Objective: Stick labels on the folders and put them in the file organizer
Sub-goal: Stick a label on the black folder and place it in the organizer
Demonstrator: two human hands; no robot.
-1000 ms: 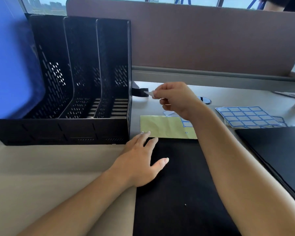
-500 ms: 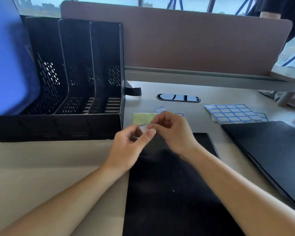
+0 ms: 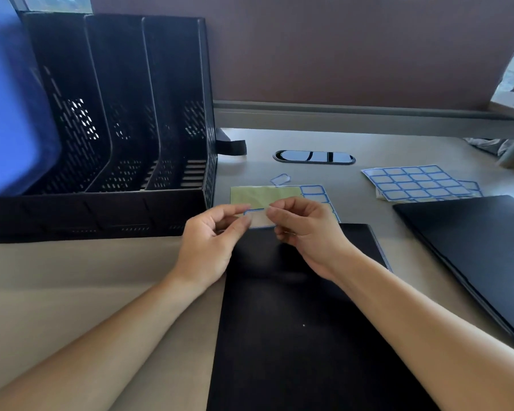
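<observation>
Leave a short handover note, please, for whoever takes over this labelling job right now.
Hands: the left hand pinches the left end of one blue-edged label; the right hand pinches its right end. The label is held just above the top edge of the black folder lying in front of the person.
Things: the file organizer stands to the left, and no black folder shows in its slots. A second black folder lies on the right, label sheets behind it, a partly peeled sheet behind the hands.
Done: one label peeled free.
Left: stick it on the folder, file the folder, then likely repeat with the second one.
</observation>
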